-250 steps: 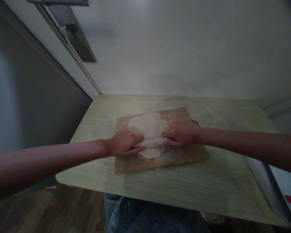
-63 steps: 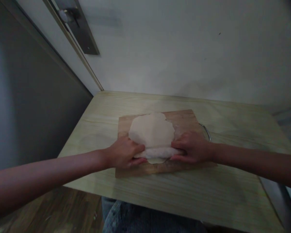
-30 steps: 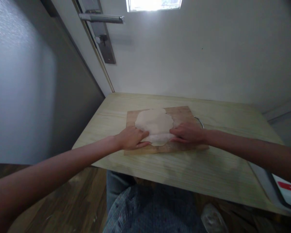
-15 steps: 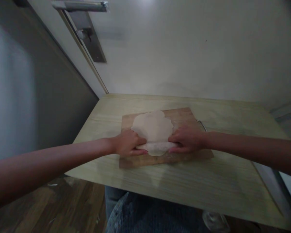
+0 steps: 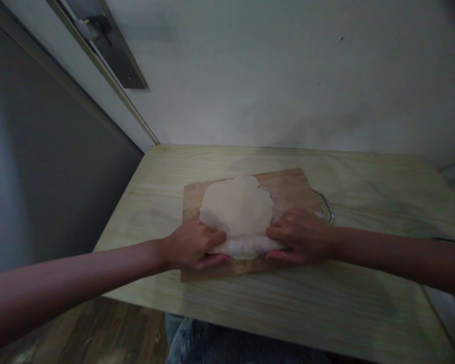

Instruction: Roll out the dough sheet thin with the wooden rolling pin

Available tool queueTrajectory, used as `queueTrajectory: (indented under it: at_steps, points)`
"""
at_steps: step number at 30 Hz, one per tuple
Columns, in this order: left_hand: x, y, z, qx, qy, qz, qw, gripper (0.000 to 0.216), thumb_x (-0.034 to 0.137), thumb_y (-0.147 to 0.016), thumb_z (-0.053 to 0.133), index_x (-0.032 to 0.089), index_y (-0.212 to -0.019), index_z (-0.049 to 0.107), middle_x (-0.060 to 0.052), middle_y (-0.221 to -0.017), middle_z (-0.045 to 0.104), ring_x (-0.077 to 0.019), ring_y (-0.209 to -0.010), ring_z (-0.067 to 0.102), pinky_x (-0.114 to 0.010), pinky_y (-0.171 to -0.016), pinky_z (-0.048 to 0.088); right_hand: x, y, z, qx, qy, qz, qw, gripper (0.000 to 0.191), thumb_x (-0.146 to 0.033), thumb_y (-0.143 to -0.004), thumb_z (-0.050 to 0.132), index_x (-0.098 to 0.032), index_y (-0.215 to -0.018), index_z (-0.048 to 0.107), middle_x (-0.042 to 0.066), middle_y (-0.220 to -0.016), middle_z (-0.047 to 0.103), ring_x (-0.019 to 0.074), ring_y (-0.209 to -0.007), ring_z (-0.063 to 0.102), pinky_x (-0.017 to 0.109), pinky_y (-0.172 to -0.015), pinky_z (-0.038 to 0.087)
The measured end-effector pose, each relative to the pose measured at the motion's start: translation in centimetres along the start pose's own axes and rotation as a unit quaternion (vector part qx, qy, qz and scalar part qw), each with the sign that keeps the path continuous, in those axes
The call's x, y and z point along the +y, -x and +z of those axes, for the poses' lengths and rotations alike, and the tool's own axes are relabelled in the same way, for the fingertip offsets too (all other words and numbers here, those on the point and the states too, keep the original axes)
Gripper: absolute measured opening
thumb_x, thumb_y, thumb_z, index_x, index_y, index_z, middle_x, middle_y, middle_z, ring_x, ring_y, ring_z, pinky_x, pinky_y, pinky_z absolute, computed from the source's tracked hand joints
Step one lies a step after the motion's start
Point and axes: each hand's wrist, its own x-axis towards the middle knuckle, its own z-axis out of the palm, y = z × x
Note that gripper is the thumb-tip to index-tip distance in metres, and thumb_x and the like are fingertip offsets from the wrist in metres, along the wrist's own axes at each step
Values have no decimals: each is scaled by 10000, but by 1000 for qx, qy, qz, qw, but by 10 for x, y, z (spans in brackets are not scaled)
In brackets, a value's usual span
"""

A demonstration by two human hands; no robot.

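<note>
Head view: a flat dough sheet is seen spread on a wooden board, which is set mid-table. A pale rolling pin is laid across the dough's near edge. Its left end is clasped by the left hand, fingers curled round it, and its right end is gripped likewise by the right hand.

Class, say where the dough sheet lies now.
Head view, centre: the dough sheet lies on the wooden board, near edge between left hand and right hand.

Pale rolling pin across dough, board
</note>
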Motion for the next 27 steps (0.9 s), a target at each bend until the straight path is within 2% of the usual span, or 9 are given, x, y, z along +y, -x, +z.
queueTrajectory:
  at_steps: [6, 12, 18, 22, 27]
  points:
    - [11, 5, 6, 54, -78, 0, 995, 282, 411, -840, 381, 176, -704, 455, -3, -567, 568, -145, -474, 526, -262, -429, 324, -6, 3, 3, 36, 67, -7, 997, 390, -472, -832, 344, -173, -683, 546, 33, -578, 591, 113, -476, 453, 288, -500, 191]
    - [16, 8, 10, 111, -140, 19, 984, 257, 359, -847, 378, 172, -689, 457, -6, -588, 556, -144, -515, 530, -267, -467, 365, -19, 9, 7, 131, 146, -5, 981, 388, -464, -832, 369, -179, -632, 541, 19, -539, 555, 124, -471, 445, 295, -508, 203]
    - [20, 12, 11, 132, -219, 22, 967, 257, 361, -849, 401, 166, -699, 476, -6, -610, 560, -150, -550, 537, -274, -503, 387, -30, 13, 10, 178, 189, 10, 966, 359, -420, -829, 405, -179, -601, 540, 8, -529, 550, 115, -469, 452, 294, -518, 211]
    - [21, 13, 12, 133, -235, 13, 963, 253, 364, -848, 401, 166, -715, 485, -8, -601, 563, -152, -535, 542, -273, -491, 385, -31, 12, 10, 162, 195, 25, 967, 359, -434, -818, 411, -172, -616, 550, 17, -543, 569, 121, -482, 477, 288, -522, 219]
    - [24, 11, 13, 76, -218, -26, 973, 298, 399, -856, 355, 156, -760, 500, -37, -638, 592, -167, -545, 567, -271, -480, 382, -28, 10, 4, 75, 182, 42, 979, 399, -471, -828, 362, -155, -704, 572, 66, -625, 616, 152, -520, 511, 285, -513, 212]
